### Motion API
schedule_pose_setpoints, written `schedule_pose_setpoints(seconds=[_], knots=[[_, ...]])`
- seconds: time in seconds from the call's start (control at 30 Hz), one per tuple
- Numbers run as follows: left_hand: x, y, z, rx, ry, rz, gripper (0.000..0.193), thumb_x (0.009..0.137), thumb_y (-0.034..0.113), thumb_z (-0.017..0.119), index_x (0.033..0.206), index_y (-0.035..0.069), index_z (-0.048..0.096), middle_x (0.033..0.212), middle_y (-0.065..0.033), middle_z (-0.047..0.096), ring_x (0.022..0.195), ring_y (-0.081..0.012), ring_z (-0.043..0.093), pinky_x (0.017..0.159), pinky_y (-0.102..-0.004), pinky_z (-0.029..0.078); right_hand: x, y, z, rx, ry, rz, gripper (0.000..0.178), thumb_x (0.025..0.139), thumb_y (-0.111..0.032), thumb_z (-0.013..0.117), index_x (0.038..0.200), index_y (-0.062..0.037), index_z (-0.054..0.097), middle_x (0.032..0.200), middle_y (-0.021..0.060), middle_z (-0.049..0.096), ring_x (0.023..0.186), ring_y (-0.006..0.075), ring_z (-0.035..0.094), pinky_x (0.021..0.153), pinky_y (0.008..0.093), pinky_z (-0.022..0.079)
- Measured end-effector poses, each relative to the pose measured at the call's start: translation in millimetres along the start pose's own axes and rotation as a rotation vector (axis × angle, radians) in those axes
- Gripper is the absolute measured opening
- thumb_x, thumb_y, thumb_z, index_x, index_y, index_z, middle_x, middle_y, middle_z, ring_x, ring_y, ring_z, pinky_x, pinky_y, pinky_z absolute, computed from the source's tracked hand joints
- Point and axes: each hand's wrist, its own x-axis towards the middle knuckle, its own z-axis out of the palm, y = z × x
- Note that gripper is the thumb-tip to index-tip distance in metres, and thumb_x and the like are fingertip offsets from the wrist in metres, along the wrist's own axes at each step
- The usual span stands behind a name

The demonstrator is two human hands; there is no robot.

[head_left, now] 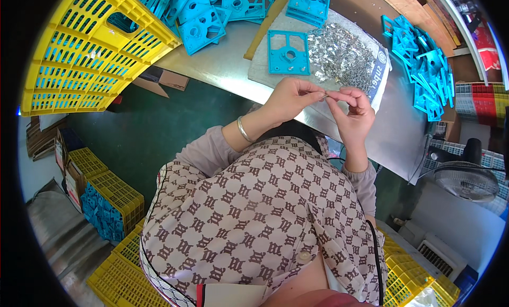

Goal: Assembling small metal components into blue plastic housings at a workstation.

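Observation:
My left hand (293, 99) and my right hand (352, 113) meet in front of me over the table's near edge. Thumb and fingertips of each are pinched together on one small metallic piece, too small to name. Just beyond the hands, a square blue plastic frame (274, 53) with a round hole in its middle lies flat on a pale cloth sack (260, 63). To its right spreads a heap of small shiny metal parts and screws (339, 53). A short stack of the same blue frames (308, 5) sits behind.
A yellow crate (95, 52) stands at the left, beside a pile of blue frames (199, 28). More blue frames (419, 58) are heaped at the table's right. A fan (466, 180) stands right of the metal table (395, 142). Yellow crates (108, 185) sit on the floor.

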Motion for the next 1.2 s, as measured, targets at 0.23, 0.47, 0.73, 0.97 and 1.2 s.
schedule_pose_setpoints(seconds=[0.23, 0.47, 0.73, 0.97, 1.2], knots=[[2.6, -2.6, -23.2, 0.858, 0.294, 0.64, 0.038, 0.077, 0.014, 0.081, 0.111, 0.002, 0.071, 0.11, -0.0092, 0.07, 0.117, -0.0267, 0.059, 0.099, -0.0401, 0.046, 1.4, 3.2, 6.5, 0.005, 0.01, 0.075, 0.03, 0.079, 0.008, 0.078, 0.102, 0.0008, 0.061, 0.091, 0.0069, 0.076, 0.087, 0.0104, 0.067, 0.081, 0.0256, 0.053], [19.5, -13.3, -52.7, 1.139, 0.475, 0.646, 0.072, 0.067, 0.019, 0.087, 0.132, 0.008, 0.055, 0.123, -0.009, 0.064, 0.136, -0.0346, 0.042, 0.117, -0.0593, 0.021, 8.2, 9.9, 9.1, -0.121, 0.016, 0.029, 0.03, 0.08, 0.005, 0.077, 0.103, -0.0003, 0.06, 0.091, 0.0068, 0.075, 0.088, 0.0106, 0.067, 0.081, 0.026, 0.052], [0.6, 25.2, -13.4, 0.989, 0.325, 0.859, 0.069, 0.066, 0.018, 0.083, 0.129, 0.006, 0.058, 0.112, -0.0083, 0.067, 0.11, -0.0301, 0.061, 0.098, -0.0461, 0.042, 18.6, -25.0, 25.0, -0.243, -0.078, -0.312, 0.031, 0.075, 0.006, 0.079, 0.099, -0.0004, 0.061, 0.089, 0.0093, 0.073, 0.082, 0.0215, 0.069, 0.073, 0.0301, 0.054], [-2.4, 34.0, -8.1, 1.017, 0.293, 0.903, 0.073, 0.066, 0.017, 0.081, 0.134, 0.006, 0.056, 0.105, -0.0049, 0.07, 0.105, -0.028, 0.062, 0.088, -0.0419, 0.047, 22.0, -40.5, 24.2, -0.297, -0.176, -0.434, 0.03, 0.072, 0.01, 0.077, 0.095, 0.0003, 0.061, 0.089, 0.0099, 0.069, 0.075, 0.0252, 0.066, 0.065, 0.0337, 0.053], [-4.2, 39.6, -6.8, 1.047, 0.279, 0.882, 0.075, 0.066, 0.017, 0.079, 0.136, 0.006, 0.054, 0.103, -0.0051, 0.071, 0.104, -0.0279, 0.063, 0.079, -0.0405, 0.05, 25.3, -50.5, 17.3, -0.449, -0.267, -0.614, 0.03, 0.068, 0.004, 0.075, 0.096, 0.0033, 0.063, 0.089, 0.0136, 0.066, 0.079, 0.0287, 0.065, 0.07, 0.0373, 0.054]])
